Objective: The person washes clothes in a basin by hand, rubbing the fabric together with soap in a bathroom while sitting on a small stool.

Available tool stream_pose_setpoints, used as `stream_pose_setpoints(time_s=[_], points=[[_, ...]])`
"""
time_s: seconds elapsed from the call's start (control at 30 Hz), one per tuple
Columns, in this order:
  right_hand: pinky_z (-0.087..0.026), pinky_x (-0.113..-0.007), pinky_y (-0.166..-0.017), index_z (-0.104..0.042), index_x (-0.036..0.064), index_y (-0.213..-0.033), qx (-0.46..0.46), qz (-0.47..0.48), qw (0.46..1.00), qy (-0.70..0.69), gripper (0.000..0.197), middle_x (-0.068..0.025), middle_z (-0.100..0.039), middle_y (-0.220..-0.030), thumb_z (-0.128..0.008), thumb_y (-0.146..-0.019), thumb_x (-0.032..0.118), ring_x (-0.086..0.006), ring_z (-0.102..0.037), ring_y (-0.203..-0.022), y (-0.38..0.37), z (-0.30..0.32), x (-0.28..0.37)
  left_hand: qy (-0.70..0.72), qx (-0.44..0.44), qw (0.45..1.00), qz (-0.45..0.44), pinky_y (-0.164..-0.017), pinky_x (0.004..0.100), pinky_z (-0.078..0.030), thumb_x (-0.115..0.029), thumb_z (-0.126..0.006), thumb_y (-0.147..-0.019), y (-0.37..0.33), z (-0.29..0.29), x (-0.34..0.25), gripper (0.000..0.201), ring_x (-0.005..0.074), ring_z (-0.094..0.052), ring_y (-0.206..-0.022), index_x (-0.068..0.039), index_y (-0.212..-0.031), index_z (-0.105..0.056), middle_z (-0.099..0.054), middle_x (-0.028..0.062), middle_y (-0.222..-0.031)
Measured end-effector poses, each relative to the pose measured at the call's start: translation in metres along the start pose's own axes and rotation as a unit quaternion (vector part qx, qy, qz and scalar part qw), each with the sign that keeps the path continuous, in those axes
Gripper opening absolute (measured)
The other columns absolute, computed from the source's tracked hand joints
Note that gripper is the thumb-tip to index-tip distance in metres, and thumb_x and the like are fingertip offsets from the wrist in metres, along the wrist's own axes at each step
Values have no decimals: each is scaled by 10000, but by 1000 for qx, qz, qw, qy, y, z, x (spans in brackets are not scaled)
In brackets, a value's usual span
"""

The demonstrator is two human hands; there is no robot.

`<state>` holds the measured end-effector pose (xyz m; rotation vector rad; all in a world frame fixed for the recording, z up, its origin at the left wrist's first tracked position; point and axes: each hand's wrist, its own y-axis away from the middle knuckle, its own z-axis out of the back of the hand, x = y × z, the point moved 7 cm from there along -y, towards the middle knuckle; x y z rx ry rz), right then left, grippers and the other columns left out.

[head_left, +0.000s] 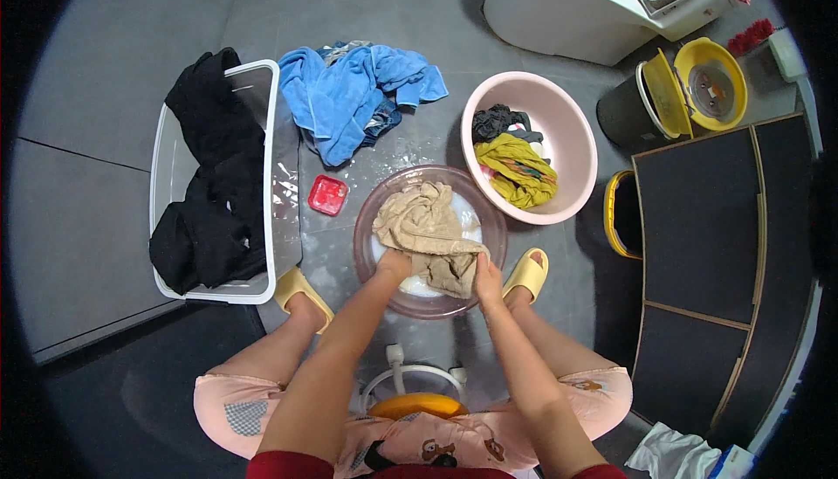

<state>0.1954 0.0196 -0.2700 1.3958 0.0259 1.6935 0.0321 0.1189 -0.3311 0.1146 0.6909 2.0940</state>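
A wet, bunched-up beige cloth lies in a brownish see-through basin of whitish, soapy water. My right hand pinches the cloth's right edge, the thumb along its border. At the near left side of the cloth, my left hand reaches in underneath; its fingers are hidden by the fabric and water. Whether the cloth is a garment or a towel cannot be told. Just left of the basin, a red soap dish with white residue sits on the wet floor.
To the left stands a white-rimmed bin draped with black clothes. A blue towel lies on the floor beyond the basin. A pink tub at right holds a mustard garment. Yellow slippers flank the basin.
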Motion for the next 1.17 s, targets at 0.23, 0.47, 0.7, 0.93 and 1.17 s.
stream_pose_setpoints(time_s=[0.23,0.47,0.7,0.93,1.17], points=[[-393,-388,-775,-559,-82,-919,-64,119,942,307,429,-349,-482,-931,-387,-854,305,-430,-477,-925,26,9,53,159,132,978,28,-849,352,-398,-110,-486,-719,25,-35,12,370,281,-542,-957,-42,-1082,-508,-585,151,-971],[-396,-332,-810,-488,-49,-1081,45,-115,975,-182,467,-131,-540,-1045,-411,-860,355,-245,-522,-937,33,2,7,335,136,932,8,-830,348,-414,-103,-460,-681,47,3,2,361,318,-519,-952,-74,-1026,-563,-540,183,-1034],[-351,-315,-884,-437,10,-1160,71,-115,961,-240,483,-86,-490,-1148,-382,-866,389,-214,-461,-1051,34,9,22,430,15,900,67,-828,357,-413,-120,-514,-662,55,-6,-8,385,330,-493,-971,-70,-1044,-533,-500,209,-1059],[-344,-331,-900,-379,46,-1213,36,-187,955,-226,474,-69,-449,-1196,-366,-873,377,-211,-437,-1084,24,29,22,147,-61,987,-9,-790,370,-427,-135,-634,-630,30,-4,-43,339,281,-513,-928,-30,-941,-549,-526,146,-934],[-330,-281,-910,-320,-2,-1250,128,-243,947,-164,627,-112,-433,-1211,-462,-813,425,-205,-443,-1077,6,23,-66,83,129,985,73,-853,546,-345,-181,-632,-655,4,-11,-58,497,291,-410,-1087,-140,-1132,-499,-324,146,-1204]])
